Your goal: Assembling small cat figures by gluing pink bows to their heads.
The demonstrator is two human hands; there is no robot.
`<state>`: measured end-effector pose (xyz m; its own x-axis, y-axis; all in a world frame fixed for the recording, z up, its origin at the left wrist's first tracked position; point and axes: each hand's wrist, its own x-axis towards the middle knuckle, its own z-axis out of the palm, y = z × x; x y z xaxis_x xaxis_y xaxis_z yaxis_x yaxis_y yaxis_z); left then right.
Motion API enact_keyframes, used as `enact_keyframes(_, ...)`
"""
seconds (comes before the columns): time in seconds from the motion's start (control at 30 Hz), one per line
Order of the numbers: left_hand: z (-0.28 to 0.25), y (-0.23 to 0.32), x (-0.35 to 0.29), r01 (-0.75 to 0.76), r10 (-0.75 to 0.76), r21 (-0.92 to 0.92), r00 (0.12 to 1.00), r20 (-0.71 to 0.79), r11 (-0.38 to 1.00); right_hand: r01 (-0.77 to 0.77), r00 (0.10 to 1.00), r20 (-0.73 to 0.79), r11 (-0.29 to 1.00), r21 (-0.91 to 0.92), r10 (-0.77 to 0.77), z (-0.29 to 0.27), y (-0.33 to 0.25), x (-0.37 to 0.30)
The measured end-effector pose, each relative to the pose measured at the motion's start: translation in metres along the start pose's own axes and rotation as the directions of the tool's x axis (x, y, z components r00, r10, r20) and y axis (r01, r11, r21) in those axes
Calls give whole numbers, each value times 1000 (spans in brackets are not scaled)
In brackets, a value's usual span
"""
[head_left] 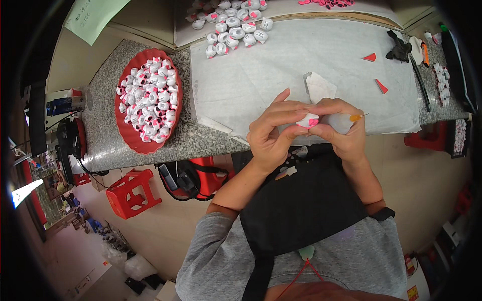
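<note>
Between the fingertips of my left hand (271, 131) and my right hand (350, 143) is a small white piece with a pink patch (307, 120), pinched from both sides above the table's near edge. A translucent squeeze bottle (339, 123) is also tucked in my right hand; its orange needle tip (355, 118) points right. Just beyond my fingers, a folded white paper piece (320, 87) lies on the white sheet (251, 80). At left stands a red scalloped tray (142, 145) heaped with similar white, pink and black pieces (148, 98).
Many white rounded pieces (236, 33) sit at the sheet's far left. Two red scraps (381, 86) and a crumpled black item (398, 47) lie to the right. Pink parts (329, 3) are at the back. A red stool (133, 194) stands on the floor at left.
</note>
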<state>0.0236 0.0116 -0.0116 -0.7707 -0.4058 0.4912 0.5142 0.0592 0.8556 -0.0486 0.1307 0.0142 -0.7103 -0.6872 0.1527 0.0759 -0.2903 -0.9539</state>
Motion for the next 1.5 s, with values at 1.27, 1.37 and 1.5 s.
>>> enact_keyframes(1.27, 4, 0, 10, 561, -661, -645, 742, 112, 519, 104, 981, -94, 861, -497, -172, 0, 6, 16)
enact_keyframes(1.37, 5, 1, 11, 561, -669, -638, 737, 95, 527, 82, 989, -82, 905, -417, -127, -1, 8, 16)
enact_keyframes(1.5, 6, 1, 10, 558, -677, -656, 730, 95, 509, 3, 995, -91, 955, -296, -31, -2, 9, 15)
